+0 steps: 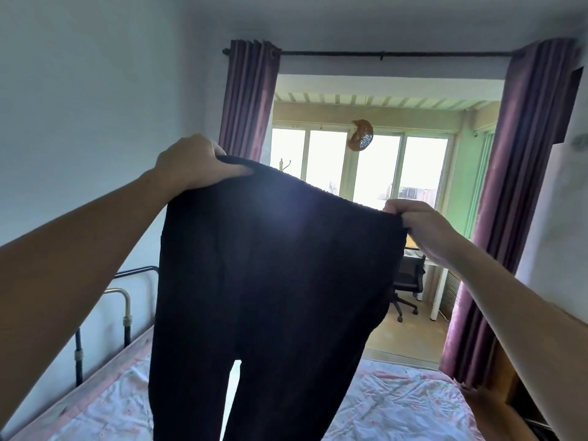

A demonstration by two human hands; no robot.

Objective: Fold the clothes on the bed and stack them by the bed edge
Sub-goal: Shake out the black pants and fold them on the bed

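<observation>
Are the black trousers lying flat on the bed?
No, both the left hand and right hand hold the trousers up by the waistband above the bed.

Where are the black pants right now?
In the head view, the black pants hang mid-frame above the bed, held up by the waistband between the left hand and right hand.

One pair of black trousers (pixel 273 265) hangs in the air, with two legs dangling below the crotch. Two hands are up: one left hand (pixel 191 163) and one right hand (pixel 420 227), each gripping one end of the single waistband. One bed (pixel 397 405) lies beneath, covered by one floral sheet. Two purple curtains (pixel 248 100) flank the opening on one rod (pixel 391 53). One office chair (pixel 409 281) stands beyond, and one round brown ornament (pixel 361 135) hangs before the windows.
</observation>
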